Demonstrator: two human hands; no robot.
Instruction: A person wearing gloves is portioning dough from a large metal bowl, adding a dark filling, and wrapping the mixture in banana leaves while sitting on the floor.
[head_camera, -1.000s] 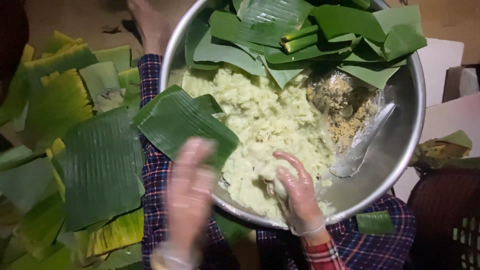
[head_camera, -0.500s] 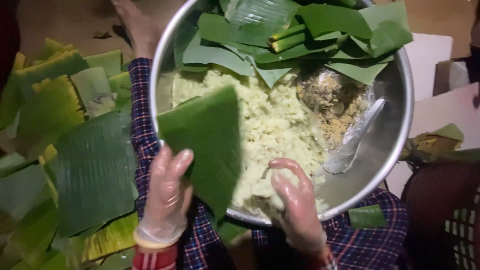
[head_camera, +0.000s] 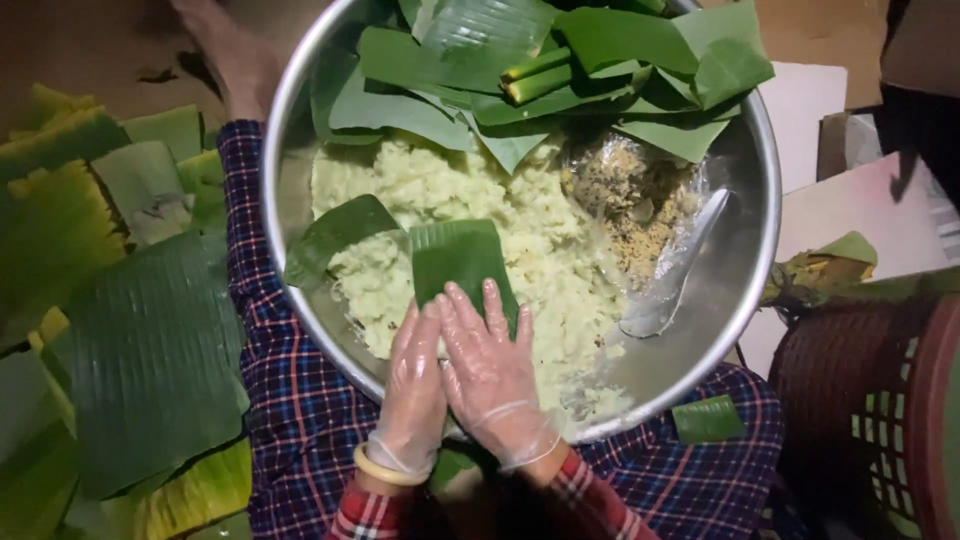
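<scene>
Both gloved hands, left hand (head_camera: 415, 400) and right hand (head_camera: 492, 385), lie flat, fingers extended, pressing 1 folded green banana-leaf piece (head_camera: 460, 262) onto pale mashed filling (head_camera: 540, 250) inside round steel bowl (head_camera: 745, 300); judged best: press evenly, keep fold edges tucked

bare bowl wall (head_camera: 700, 330) open, spoon (head_camera: 675, 270) and leaves (head_camera: 560, 70) crowding
</scene>
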